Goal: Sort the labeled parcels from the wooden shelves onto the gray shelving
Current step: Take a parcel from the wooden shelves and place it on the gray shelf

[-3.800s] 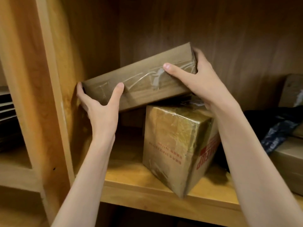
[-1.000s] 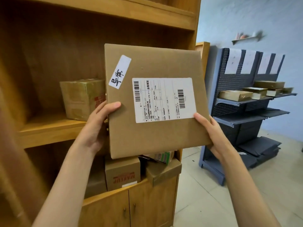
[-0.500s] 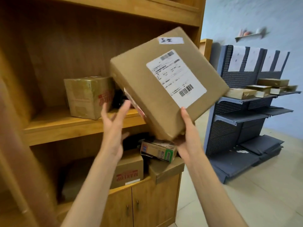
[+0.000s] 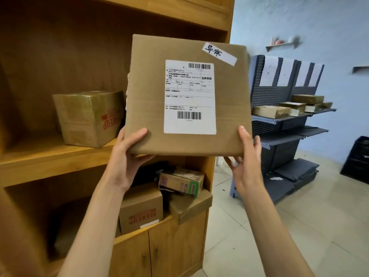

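flat parcel (image 4: pixel 147 108) between both hands

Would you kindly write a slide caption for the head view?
Both hands hold a flat labeled parcel upright before the wooden shelves, gray shelving beyond.

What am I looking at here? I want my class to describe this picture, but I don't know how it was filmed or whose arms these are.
The camera sits on a person's head, looking forward and down, so the arms are that person's own. The left hand and right hand hold a flat brown parcel upright by its bottom corners, its printed label facing the camera. Behind it stand wooden shelves with more boxes. To the right is gray shelving with several parcels already on it.
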The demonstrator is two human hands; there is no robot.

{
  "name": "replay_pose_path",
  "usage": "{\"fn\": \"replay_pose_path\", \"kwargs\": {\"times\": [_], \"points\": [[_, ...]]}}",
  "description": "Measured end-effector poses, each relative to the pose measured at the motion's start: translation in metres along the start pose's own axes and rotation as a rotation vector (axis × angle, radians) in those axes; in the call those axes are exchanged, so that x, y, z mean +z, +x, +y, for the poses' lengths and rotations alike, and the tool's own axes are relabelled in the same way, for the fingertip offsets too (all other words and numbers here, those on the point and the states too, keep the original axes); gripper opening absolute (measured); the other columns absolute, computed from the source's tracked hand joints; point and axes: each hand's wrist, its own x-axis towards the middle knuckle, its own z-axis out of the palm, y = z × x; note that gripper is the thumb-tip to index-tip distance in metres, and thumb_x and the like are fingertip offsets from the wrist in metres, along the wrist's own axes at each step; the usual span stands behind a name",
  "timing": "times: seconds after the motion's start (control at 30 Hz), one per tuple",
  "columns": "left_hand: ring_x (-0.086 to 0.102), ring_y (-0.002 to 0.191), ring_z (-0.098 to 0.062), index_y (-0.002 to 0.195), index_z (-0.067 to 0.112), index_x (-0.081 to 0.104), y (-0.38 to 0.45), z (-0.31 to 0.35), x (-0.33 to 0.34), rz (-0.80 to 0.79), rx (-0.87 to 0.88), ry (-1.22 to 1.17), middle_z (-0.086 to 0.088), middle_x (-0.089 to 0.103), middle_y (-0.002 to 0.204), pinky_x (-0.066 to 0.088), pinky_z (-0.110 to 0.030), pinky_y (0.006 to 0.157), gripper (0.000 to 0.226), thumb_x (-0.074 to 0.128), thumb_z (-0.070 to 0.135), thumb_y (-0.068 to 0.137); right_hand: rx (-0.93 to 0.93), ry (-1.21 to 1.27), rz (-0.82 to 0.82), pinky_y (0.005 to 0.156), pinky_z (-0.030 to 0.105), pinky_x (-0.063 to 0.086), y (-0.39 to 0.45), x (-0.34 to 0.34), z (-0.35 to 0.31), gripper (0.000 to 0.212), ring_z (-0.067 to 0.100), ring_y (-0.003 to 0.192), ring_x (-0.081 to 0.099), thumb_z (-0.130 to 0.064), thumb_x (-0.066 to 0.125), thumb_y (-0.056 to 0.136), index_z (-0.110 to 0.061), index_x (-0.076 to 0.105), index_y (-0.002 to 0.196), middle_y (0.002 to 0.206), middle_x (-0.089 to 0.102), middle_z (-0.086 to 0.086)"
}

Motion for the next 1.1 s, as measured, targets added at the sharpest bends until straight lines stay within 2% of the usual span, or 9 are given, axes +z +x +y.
{"fn": "replay_pose_path", "kwargs": {"times": [0.1, 0.2, 0.43, 0.6, 0.77, 0.9, 1.0, 1.07, 1.1], "points": [[0.055, 0.119, -0.023, 0.125, 0.024, 0.055, 0.004, 0.003, -0.005, 0.007, 0.007, -0.031, -0.004, 0.061, 0.123, 0.047, -0.05, 0.097, 0.054, 0.067, 0.031, 0.073, -0.014, -0.174, -0.148, 0.095, 0.039, 0.051, 0.0, -0.009, -0.008, 0.059, 0.013, 0.113, 0.057, -0.042, 0.064, 0.078, -0.031, 0.046, 0.133, 0.122, 0.06, -0.004], [0.055, 0.116, -0.022, 0.115, 0.028, 0.057, 0.005, 0.001, 0.0, 0.035, 0.024, -0.069, -0.003, 0.061, 0.121, 0.048, -0.052, 0.096, 0.044, 0.067, 0.036, 0.073, -0.053, -0.212, -0.177, 0.097, 0.042, 0.051, -0.003, -0.013, -0.009, 0.057, 0.015, 0.113, 0.059, -0.047, 0.066, 0.076, -0.032, 0.05, 0.129, 0.119, 0.063, -0.005], [0.057, 0.108, -0.015, 0.113, 0.034, 0.055, 0.005, -0.014, 0.016, -0.019, 0.087, -0.039, 0.002, 0.059, 0.118, 0.049, -0.037, 0.079, 0.041, 0.059, 0.043, 0.073, -0.128, -0.204, -0.05, 0.094, 0.039, 0.052, -0.012, -0.027, -0.005, 0.07, 0.015, 0.111, 0.061, -0.049, 0.062, 0.073, -0.026, 0.045, 0.136, 0.124, 0.06, 0.0], [0.057, 0.111, -0.015, 0.124, 0.032, 0.052, 0.012, -0.035, 0.034, -0.076, 0.051, -0.063, 0.002, 0.06, 0.121, 0.05, -0.038, 0.083, 0.053, 0.061, 0.046, 0.074, -0.148, -0.234, 0.037, 0.095, 0.039, 0.052, -0.021, -0.052, -0.011, 0.073, 0.012, 0.108, 0.063, -0.049, 0.063, 0.071, -0.024, 0.045, 0.138, 0.125, 0.061, -0.001], [0.056, 0.11, -0.016, 0.133, 0.03, 0.047, 0.024, -0.062, 0.069, -0.156, -0.028, -0.112, 0.002, 0.058, 0.123, 0.049, -0.038, 0.083, 0.066, 0.061, 0.048, 0.071, -0.224, -0.233, 0.169, 0.083, 0.03, 0.053, -0.023, -0.081, -0.024, 0.063, 0.007, 0.102, 0.066, -0.046, 0.063, 0.072, -0.026, 0.053, 0.13, 0.119, 0.067, -0.005], [0.056, 0.112, -0.017, 0.125, 0.034, 0.049, 0.026, -0.085, 0.105, -0.232, -0.081, -0.139, 0.003, 0.059, 0.12, 0.049, -0.04, 0.088, 0.057, 0.064, 0.046, 0.072, -0.295, -0.266, 0.259, 0.089, 0.036, 0.052, -0.02, -0.109, -0.042, 0.054, 0.007, 0.104, 0.066, -0.045, 0.062, 0.075, -0.028, 0.056, 0.126, 0.115, 0.069, -0.009], [0.059, 0.106, -0.012, 0.12, 0.037, 0.05, 0.026, -0.105, 0.133, -0.291, -0.086, -0.125, 0.007, 0.062, 0.115, 0.05, -0.037, 0.084, 0.05, 0.066, 0.046, 0.074, -0.353, -0.293, 0.31, 0.092, 0.037, 0.051, -0.016, -0.137, -0.053, 0.055, 0.007, 0.106, 0.064, -0.044, 0.06, 0.077, -0.027, 0.055, 0.129, 0.116, 0.068, -0.01], [0.061, 0.104, -0.009, 0.118, 0.041, 0.05, 0.025, -0.118, 0.152, -0.34, -0.09, -0.098, 0.009, 0.063, 0.115, 0.051, -0.033, 0.079, 0.057, 0.069, 0.056, 0.067, -0.368, -0.302, 0.319, 0.095, 0.038, 0.05, -0.012, -0.159, -0.061, 0.055, 0.007, 0.108, 0.064, -0.042, 0.059, 0.078, -0.025, 0.054, 0.13, 0.117, 0.068, -0.009], [0.061, 0.105, -0.008, 0.117, 0.042, 0.051, 0.024, -0.125, 0.162, -0.351, -0.094, -0.085, 0.009, 0.062, 0.117, 0.05, -0.032, 0.078, 0.067, 0.073, 0.063, 0.057, -0.369, -0.313, 0.313, 0.097, 0.037, 0.048, -0.008, -0.171, -0.064, 0.058, 0.007, 0.109, 0.063, -0.042, 0.06, 0.078, -0.024, 0.053, 0.132, 0.117, 0.068, -0.008]]}}
